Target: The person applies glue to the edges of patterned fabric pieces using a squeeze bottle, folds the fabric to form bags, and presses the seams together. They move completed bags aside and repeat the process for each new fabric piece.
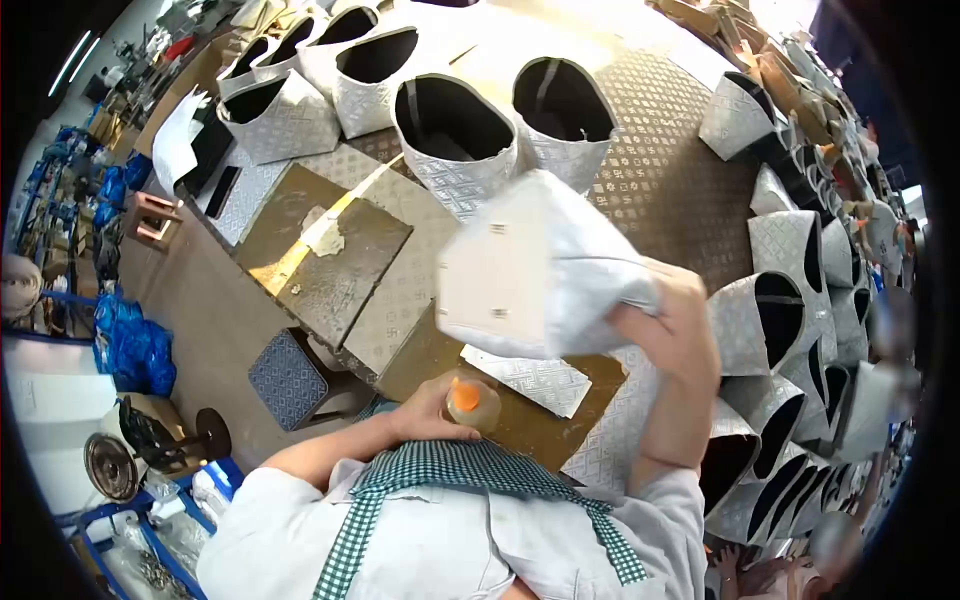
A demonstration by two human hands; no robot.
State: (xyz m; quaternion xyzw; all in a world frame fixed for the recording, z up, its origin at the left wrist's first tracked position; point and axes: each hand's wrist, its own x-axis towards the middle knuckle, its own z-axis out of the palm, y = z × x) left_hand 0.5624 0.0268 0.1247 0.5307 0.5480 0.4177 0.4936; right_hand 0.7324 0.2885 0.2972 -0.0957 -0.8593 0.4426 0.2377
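My right hand (675, 320) grips the edge of a silvery-white bag body (590, 270), held up in front of me. Its pale, flat base faces left and shows a few small metal fittings. Lower down, near my apron, my left hand (435, 410) is wrapped round a translucent bottle (480, 408) with an orange tip. Below the raised bag body, a loose strip of silver patterned material (530, 380) lies on a brown board (600, 385). The bag body is slightly blurred.
Several silver bag bodies with dark insides, such as this one (455, 130), stand at the back of the table. More are stacked along the right (770, 320). A brown, stained board (330, 250) with a yellow strip lies left. Beside the table is a stool (288, 378). Another person's hand (728, 563) shows lower right.
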